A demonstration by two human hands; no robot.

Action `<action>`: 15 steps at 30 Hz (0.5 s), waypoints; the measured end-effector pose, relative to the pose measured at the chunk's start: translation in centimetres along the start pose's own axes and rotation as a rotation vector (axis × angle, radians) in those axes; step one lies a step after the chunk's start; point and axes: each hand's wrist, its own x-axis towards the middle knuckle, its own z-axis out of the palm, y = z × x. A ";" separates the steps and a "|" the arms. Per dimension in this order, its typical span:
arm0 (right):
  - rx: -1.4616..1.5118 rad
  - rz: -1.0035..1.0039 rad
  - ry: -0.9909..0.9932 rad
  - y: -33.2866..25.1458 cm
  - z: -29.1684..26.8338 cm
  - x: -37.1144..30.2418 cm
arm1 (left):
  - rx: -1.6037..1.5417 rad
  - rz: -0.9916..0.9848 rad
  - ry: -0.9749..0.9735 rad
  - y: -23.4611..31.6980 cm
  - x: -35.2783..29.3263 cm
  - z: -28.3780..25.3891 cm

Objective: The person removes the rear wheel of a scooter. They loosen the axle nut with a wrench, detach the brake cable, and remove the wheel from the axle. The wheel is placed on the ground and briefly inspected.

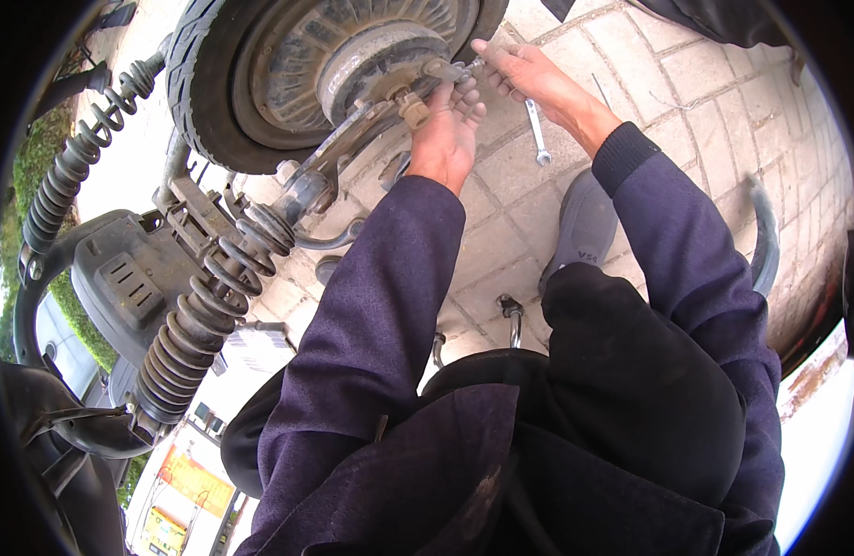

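A wheel with a black tyre (194, 93) and dusty metal hub (344, 69) fills the top of the head view. Beside the hub, both hands meet at a small metal fitting (461, 72). My left hand (448, 134) comes up from below, thumb and fingers closed about the fitting's lower side. From the right, my right hand (535, 82) pinches the fitting's outer end; its exact shape is partly hidden by the fingers. A rusty bolt end (412, 108) projects beside my left thumb. Below my right hand is a wrench (541, 139), its upper end hidden behind the hand.
Coil-spring shock absorbers (182, 347) and a dark plastic housing (126, 273) stand at the left. A thin metal rod (600, 90) lies on the paving (501, 232). My shoe (586, 222) is below the wrench, and a curved grey piece (765, 236) is at the right.
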 end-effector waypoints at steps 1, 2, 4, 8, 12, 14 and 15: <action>-0.003 -0.011 -0.050 0.0 0.0 0.2 | 0.003 0.000 0.007 0.0 0.0 0.0; -0.015 -0.051 -0.078 0.0 -0.2 0.3 | -0.001 0.002 0.004 0.0 0.0 0.1; -0.051 -0.118 -0.116 0.2 -0.6 0.4 | -0.003 0.002 0.009 0.0 -0.1 0.1; 0.074 -0.296 -0.126 0.6 -0.8 0.0 | -0.007 0.005 0.015 0.0 -0.1 0.2; 0.078 -0.090 0.004 0.2 -0.3 0.0 | 0.002 0.004 0.024 0.0 -0.2 0.3; 0.009 0.010 0.011 0.0 -0.2 0.2 | 0.007 0.002 0.021 0.0 -0.2 0.3; -0.043 0.002 -0.042 -0.1 -0.3 0.4 | 0.007 0.001 0.018 0.0 -0.2 0.3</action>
